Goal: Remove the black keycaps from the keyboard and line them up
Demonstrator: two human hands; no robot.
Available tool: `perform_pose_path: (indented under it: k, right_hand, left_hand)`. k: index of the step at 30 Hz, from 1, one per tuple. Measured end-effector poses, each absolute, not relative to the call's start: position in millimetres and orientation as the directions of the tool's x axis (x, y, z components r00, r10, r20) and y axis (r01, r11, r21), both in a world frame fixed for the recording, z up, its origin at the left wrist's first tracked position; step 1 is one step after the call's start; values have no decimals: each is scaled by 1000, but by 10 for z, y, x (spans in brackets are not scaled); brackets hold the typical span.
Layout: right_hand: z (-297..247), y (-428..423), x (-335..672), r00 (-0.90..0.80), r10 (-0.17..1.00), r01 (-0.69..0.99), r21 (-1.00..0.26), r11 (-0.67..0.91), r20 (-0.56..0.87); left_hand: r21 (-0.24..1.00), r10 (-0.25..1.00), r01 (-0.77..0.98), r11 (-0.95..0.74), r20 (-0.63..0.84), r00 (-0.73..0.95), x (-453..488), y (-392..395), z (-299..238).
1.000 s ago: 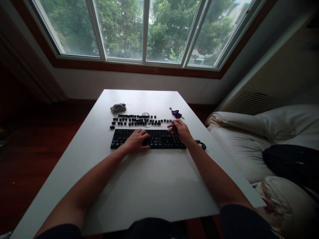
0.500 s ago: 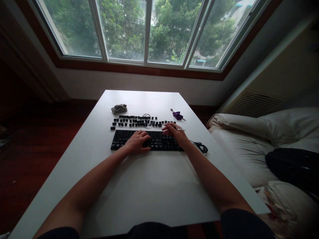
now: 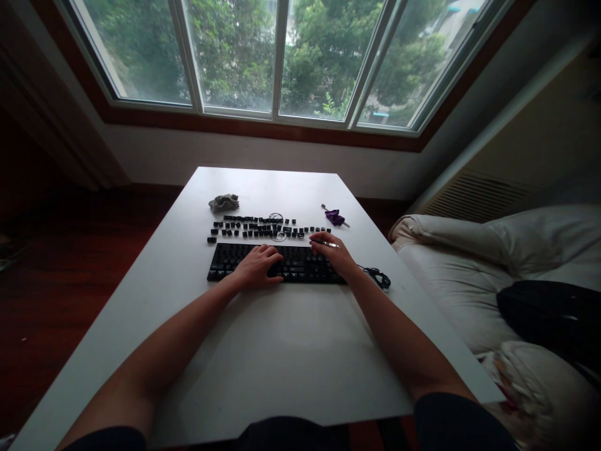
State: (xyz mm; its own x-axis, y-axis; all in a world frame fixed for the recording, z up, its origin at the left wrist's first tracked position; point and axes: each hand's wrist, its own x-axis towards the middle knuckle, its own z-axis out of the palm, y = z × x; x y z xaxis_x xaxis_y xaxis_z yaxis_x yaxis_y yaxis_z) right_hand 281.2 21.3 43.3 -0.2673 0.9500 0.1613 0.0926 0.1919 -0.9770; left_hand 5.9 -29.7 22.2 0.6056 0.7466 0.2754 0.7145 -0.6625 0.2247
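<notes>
A black keyboard point(image 3: 225, 262) lies on the white table point(image 3: 282, 357). My left hand point(image 3: 256, 266) rests on its middle with the fingers curled down onto the keys. My right hand point(image 3: 331, 255) sits on the keyboard's right end, closed around a thin silvery tool point(image 3: 323, 243) that points left. Behind the keyboard lie rows of several loose black keycaps point(image 3: 253, 228) with a wire ring point(image 3: 278, 237) among them.
A crumpled grey cloth point(image 3: 224, 202) lies at the back left of the table, a purple item point(image 3: 335, 217) at the back right. The keyboard's black cable point(image 3: 378, 275) coils near the right edge. A bed with white bedding point(image 3: 469, 250) stands at right. Windows behind.
My right hand has picked up the thin tool and shifted left along the keyboard's right end. My left hand has stayed on the keys.
</notes>
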Motion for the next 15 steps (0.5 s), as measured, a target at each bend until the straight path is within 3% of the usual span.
perform_pose_path:
  k: [15]
  right_hand:
    - [417,206,2789,-280,947,19,-985,171,159]
  left_hand:
    - [217,746,716,-663,267,610,68,-294,220]
